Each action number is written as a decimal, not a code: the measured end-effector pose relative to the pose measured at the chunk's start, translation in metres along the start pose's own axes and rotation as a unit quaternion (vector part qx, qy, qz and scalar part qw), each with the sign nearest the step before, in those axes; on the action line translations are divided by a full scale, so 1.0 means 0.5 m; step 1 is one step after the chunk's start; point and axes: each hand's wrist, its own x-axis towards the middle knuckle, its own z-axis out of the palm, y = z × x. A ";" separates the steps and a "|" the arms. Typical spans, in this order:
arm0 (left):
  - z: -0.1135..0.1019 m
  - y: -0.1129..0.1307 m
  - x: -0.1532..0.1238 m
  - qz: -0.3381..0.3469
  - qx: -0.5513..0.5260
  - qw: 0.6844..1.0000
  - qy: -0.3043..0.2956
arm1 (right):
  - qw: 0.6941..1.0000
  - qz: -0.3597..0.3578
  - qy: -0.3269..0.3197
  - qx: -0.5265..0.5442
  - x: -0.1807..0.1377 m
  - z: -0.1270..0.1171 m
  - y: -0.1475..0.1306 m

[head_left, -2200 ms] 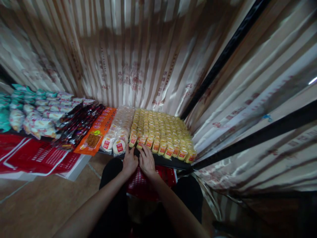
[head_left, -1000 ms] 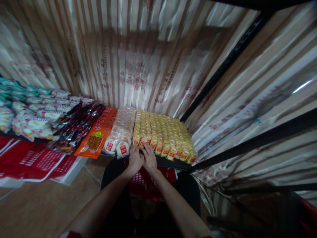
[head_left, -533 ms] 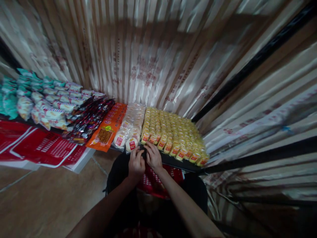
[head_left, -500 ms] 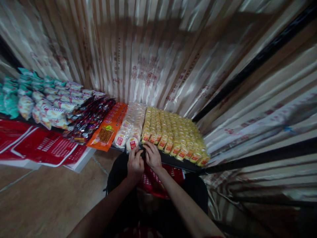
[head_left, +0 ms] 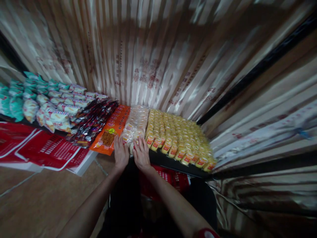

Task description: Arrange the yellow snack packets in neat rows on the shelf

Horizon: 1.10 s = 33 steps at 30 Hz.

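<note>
Two rows of round white snacks in clear wrappers (head_left: 135, 124) stand on a dark shelf (head_left: 170, 162). My left hand (head_left: 121, 152) lies against the front of the left row, fingers stretched out. At the front of the other row, my right hand (head_left: 141, 152) rests with its fingers extended. Both hands hide most of the front packs. Just left of them leans an orange snack bag (head_left: 109, 134) with sticks pictured on it. To the right stand several rows of small yellow packaged snacks (head_left: 178, 135).
Dark shiny packets (head_left: 94, 119), white packs (head_left: 58, 115) and green packs (head_left: 16, 102) line the shelf's left part. Red bags (head_left: 49, 145) hang below its edge. A striped curtain (head_left: 148, 49) closes off the back, and a dark pole (head_left: 247, 72) slants at the right.
My hands were together at the shelf edge with fingers bent. Now they are apart, moved forward onto the fronts of the white snack rows, with fingers extended. The view has shifted slightly.
</note>
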 end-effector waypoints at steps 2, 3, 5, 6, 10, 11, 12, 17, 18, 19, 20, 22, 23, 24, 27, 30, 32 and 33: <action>0.011 -0.012 0.020 0.009 -0.005 1.000 -0.004 | 1.000 0.018 0.006 -0.016 0.012 0.008 -0.008; 0.017 -0.018 0.028 0.011 -0.006 1.000 -0.011 | 0.999 0.026 0.007 -0.025 0.018 0.012 -0.011; 0.032 -0.025 0.040 0.007 -0.008 0.999 -0.035 | 0.998 0.038 0.006 -0.042 0.030 0.018 -0.013; 0.040 -0.027 0.043 0.003 -0.008 0.999 -0.046 | 0.998 0.039 0.005 -0.047 0.036 0.021 -0.013; 0.064 -0.023 0.042 -0.007 0.007 0.999 -0.052 | 0.998 0.035 0.006 -0.050 0.049 0.034 -0.002; 0.067 -0.021 0.040 -0.012 0.011 0.999 -0.046 | 0.998 0.033 0.008 -0.050 0.051 0.037 0.001; 0.069 -0.018 0.038 -0.017 0.013 0.999 -0.043 | 0.998 0.030 0.010 -0.050 0.052 0.040 0.005; 0.058 -0.004 0.043 -0.052 0.013 0.998 -0.035 | 0.998 0.015 0.018 -0.052 0.056 0.045 0.014; 0.054 -0.003 0.052 -0.052 0.008 0.998 -0.034 | 0.998 0.011 0.022 -0.051 0.056 0.043 0.015; 0.050 -0.004 0.067 -0.052 -0.002 0.998 -0.033 | 0.998 0.007 0.026 -0.051 0.056 0.041 0.015; 0.047 -0.006 0.086 -0.053 -0.018 0.998 -0.034 | 0.998 0.004 0.030 -0.051 0.056 0.039 0.014; 0.047 -0.015 0.141 -0.068 -0.071 0.994 -0.046 | 0.998 0.002 0.040 -0.050 0.056 0.035 0.012; 0.051 -0.020 0.174 -0.080 -0.106 0.990 -0.055 | 0.998 0.003 0.045 -0.049 0.056 0.034 0.011; 0.058 -0.025 0.209 -0.089 -0.142 0.983 -0.072 | 0.998 0.006 0.049 -0.047 0.057 0.033 0.010; 0.089 -0.036 0.311 -0.152 -0.252 0.947 -0.130 | 0.998 0.014 0.054 -0.037 0.060 0.035 0.009; 0.127 -0.032 0.388 -0.215 -0.345 0.901 -0.153 | 0.998 0.016 0.049 -0.024 0.062 0.037 0.013; 0.152 -0.025 0.426 -0.242 -0.370 0.881 -0.167 | 0.999 0.007 0.034 -0.017 0.061 0.035 0.018; 0.164 -0.020 0.443 -0.253 -0.380 0.871 -0.181 | 0.999 0.000 0.027 -0.016 0.060 0.033 0.020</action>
